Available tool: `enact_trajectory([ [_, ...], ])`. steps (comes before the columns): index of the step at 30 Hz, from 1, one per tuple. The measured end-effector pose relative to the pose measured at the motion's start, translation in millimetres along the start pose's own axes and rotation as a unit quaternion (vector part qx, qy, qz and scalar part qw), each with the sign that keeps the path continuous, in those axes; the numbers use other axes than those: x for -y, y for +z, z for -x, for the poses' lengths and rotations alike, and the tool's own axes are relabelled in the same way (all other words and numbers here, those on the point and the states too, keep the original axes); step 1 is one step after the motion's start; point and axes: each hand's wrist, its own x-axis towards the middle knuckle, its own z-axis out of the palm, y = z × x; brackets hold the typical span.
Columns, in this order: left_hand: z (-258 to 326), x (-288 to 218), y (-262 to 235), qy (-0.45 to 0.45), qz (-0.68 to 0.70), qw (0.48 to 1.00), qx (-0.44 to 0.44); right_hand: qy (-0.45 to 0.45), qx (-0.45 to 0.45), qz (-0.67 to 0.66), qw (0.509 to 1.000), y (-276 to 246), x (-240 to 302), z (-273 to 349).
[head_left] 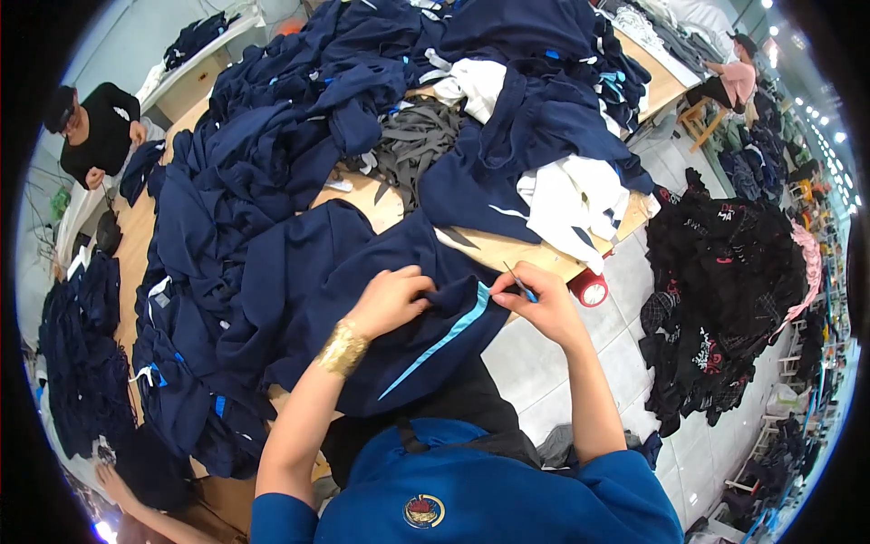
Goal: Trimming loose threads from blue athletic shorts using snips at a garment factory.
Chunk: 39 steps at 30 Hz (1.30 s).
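A navy garment (362, 249) with a light-blue stripe (444, 341) lies over the table's near edge and hangs toward my lap. My left hand (391, 301), with a gold band at its wrist, is closed on a fold of this cloth, left of the stripe. In my right hand (542, 306) are small thread snips (526, 291) with a blue handle, the thin blade pointing up and away. That hand's thumb and fingertip also pinch the garment's edge at the stripe's upper end. Exactly how the fingers wrap the snips is partly hidden.
Navy garments (227, 190) heap across the wooden table (566, 258), with grey strips (412, 150) and white cloth (575, 199) among them. A red round object (591, 290) is beyond my right hand. Black garments (716, 290) pile at right. People (101, 131) work nearby; another's hand (116, 490) shows lower left.
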Motion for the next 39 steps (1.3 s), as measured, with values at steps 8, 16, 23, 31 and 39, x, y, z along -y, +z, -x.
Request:
enact_trajectory([
  [8,86,-46,-85,-0.103,0.044,0.956,-0.272,-0.044,-0.038,0.007,0.998,11,4,5],
  [16,163,-35,-87,-0.179,-0.244,0.848,-0.435,-0.289,-0.102,0.028,0.952,78,49,1],
  [23,191,-57,-18,-0.318,-0.104,0.894,-0.297,-0.153,-0.028,0.082,0.984,119,-8,41],
  [31,143,-90,19,-0.341,0.709,0.602,-0.135,-0.169,-0.045,0.081,0.981,124,3,52],
  [39,134,-86,9,-0.244,0.801,0.493,-0.237,-0.227,-0.111,0.072,0.965,122,6,62],
])
